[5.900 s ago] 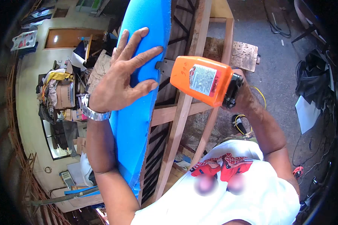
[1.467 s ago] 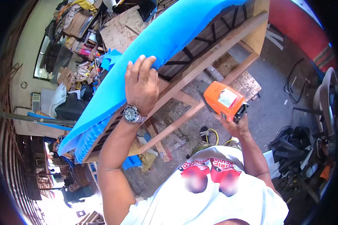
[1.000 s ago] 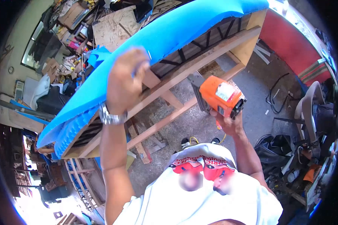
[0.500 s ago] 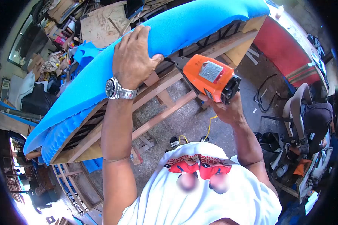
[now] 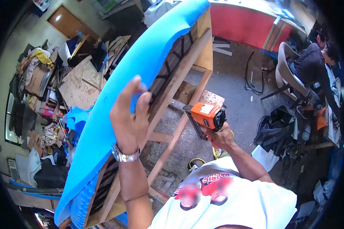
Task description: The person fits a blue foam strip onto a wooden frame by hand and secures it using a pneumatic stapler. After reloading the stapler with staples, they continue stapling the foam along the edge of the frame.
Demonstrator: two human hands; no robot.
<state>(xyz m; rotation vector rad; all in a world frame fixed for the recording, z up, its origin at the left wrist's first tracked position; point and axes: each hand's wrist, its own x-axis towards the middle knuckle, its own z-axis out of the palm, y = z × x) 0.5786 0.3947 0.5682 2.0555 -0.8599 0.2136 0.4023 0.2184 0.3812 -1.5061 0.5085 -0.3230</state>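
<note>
A long sheet of blue foam (image 5: 107, 103) lies over the curved edge of a wooden frame (image 5: 179, 129), with dark webbing showing along the inner side. My left hand (image 5: 128, 120), a metal watch (image 5: 125, 155) on its wrist, is over the foam's inner edge with thumb and fingers apart, slightly blurred. My right hand (image 5: 221, 136) grips an orange staple gun (image 5: 206, 113) by its handle, below and right of the frame. The gun's dark nose points toward the frame's lower rail. A yellow hose (image 5: 216, 153) shows just below the right hand.
Wood boards (image 5: 80, 84) and mixed scraps are piled at the left. A person (image 5: 311, 63) sits on a chair (image 5: 284, 66) at the right. Black material (image 5: 273, 126) and a dark strip (image 5: 252, 78) lie on the floor. A red panel (image 5: 244, 28) stands behind.
My left hand has come off its flat hold on the foam and its fingers have lifted. My right hand has drawn the gun down, away from the foam edge. The view has turned.
</note>
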